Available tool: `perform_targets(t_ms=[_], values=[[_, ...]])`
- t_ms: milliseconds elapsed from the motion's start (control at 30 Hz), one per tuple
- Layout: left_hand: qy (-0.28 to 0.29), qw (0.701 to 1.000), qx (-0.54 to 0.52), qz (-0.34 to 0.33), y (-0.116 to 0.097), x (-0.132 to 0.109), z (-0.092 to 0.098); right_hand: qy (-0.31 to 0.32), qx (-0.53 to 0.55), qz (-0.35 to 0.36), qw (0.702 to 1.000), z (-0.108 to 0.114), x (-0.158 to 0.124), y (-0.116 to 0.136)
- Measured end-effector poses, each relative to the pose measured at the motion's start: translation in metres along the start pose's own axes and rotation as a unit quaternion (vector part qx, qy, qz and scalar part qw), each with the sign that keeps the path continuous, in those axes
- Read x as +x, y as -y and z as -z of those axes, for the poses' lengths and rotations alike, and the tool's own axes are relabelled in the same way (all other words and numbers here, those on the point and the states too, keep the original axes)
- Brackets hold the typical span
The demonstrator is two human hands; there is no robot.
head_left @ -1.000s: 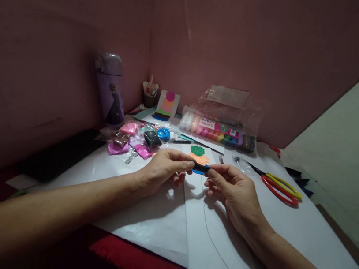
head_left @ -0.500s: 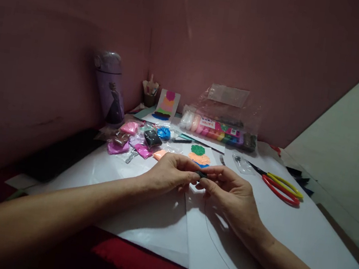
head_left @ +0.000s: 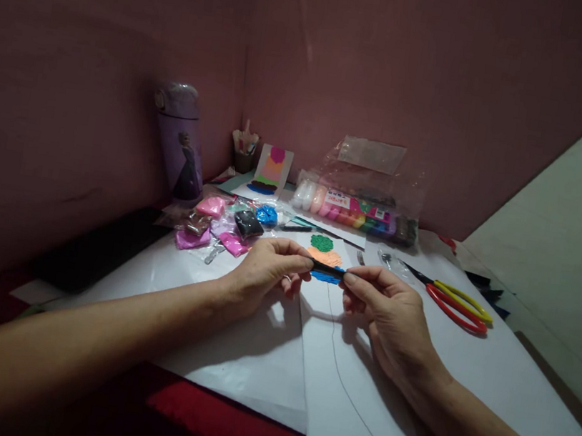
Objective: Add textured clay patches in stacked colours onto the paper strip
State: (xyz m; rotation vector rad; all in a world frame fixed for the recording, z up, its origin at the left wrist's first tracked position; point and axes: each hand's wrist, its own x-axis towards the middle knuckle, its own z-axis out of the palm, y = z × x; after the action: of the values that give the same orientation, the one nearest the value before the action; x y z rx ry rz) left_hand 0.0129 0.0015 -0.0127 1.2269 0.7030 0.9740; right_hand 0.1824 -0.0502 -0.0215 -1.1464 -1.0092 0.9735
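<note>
A short strip of black modelling clay (head_left: 329, 269) is stretched level between my two hands. Its left end is pinched between the thumb and fingers of my left hand (head_left: 276, 266), its right end by my right hand (head_left: 390, 304). Below and behind it lies a white sheet (head_left: 350, 414) with a thin curved pencil line. Green clay (head_left: 321, 243), peach clay (head_left: 324, 257) and blue clay (head_left: 324, 277) sit stacked on the sheet's far part; the black strip covers some of the blue.
Bagged clay pieces, one of them black (head_left: 248, 224), lie at the left. Farther back are a clay multipack (head_left: 351, 212), a coloured sample card (head_left: 273, 169), a stick holder (head_left: 243, 161) and a purple bottle (head_left: 179, 144). Scissors (head_left: 457, 308) and a small fork (head_left: 360, 257) lie rightward.
My hands have moved apart, and the black clay between them has drawn out from a small lump into a longer strip. The blue clay behind shows more.
</note>
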Motion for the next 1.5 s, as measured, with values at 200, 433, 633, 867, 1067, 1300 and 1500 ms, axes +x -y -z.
perform_targets(t_ms=[200,433,633,867,1067,1300,1500], values=[[0.034,0.999,0.017,-0.001,0.0,-0.001,0.003,0.047,-0.009,-0.023,0.999,-0.001,0.0,-0.003],[0.1,0.993,0.06,0.037,-0.002,-0.003,-0.002,0.136,-0.007,0.007,0.991,-0.006,-0.008,0.001],[0.081,0.994,0.074,0.016,-0.004,-0.003,-0.006,0.127,-0.07,0.025,0.989,-0.005,-0.01,0.002],[0.076,0.991,0.111,0.019,-0.005,-0.006,-0.01,0.123,-0.09,0.037,0.988,-0.006,-0.008,0.003],[0.077,0.988,0.131,0.015,-0.005,-0.006,-0.01,0.122,-0.103,0.046,0.986,-0.006,-0.009,0.006],[0.084,0.985,0.152,0.021,-0.008,-0.007,-0.01,0.134,-0.087,0.064,0.985,-0.005,-0.011,0.004],[0.08,0.988,0.131,0.018,-0.008,-0.006,-0.011,0.126,-0.063,0.055,0.988,-0.005,-0.01,0.004]])
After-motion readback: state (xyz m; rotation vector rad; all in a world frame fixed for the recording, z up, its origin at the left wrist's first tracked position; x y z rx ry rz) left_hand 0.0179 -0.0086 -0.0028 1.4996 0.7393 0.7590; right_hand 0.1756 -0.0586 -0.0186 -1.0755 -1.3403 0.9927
